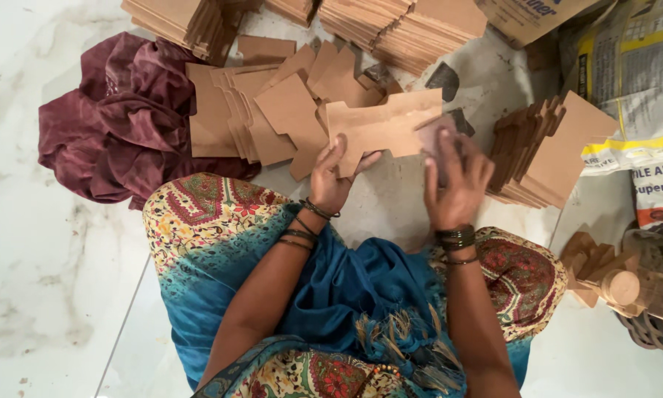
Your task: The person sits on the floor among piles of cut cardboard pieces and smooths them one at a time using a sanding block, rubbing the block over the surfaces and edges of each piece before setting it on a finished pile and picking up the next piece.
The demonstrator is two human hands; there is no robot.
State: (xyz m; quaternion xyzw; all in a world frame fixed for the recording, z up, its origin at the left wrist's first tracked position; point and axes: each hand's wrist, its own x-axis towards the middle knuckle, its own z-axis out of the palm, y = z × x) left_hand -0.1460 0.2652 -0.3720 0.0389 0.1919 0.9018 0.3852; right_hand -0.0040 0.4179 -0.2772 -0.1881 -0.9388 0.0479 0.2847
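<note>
I sit on the floor with a flat brown cardboard cut-out (383, 127) held in front of me. My left hand (333, 177) grips its lower left part, thumb on top. My right hand (455, 180) lies with fingers spread on the right end of the same piece, which looks blurred there. Just beyond the piece lies a loose spread of similar cardboard blanks (269, 110).
A maroon cloth (118, 125) is bunched at the left. Stacks of cardboard (398, 26) stand at the back, a fanned stack (549, 151) at the right. Printed sacks (633, 96) and wooden pieces (619, 284) lie far right. White marble floor (37, 280) spreads left.
</note>
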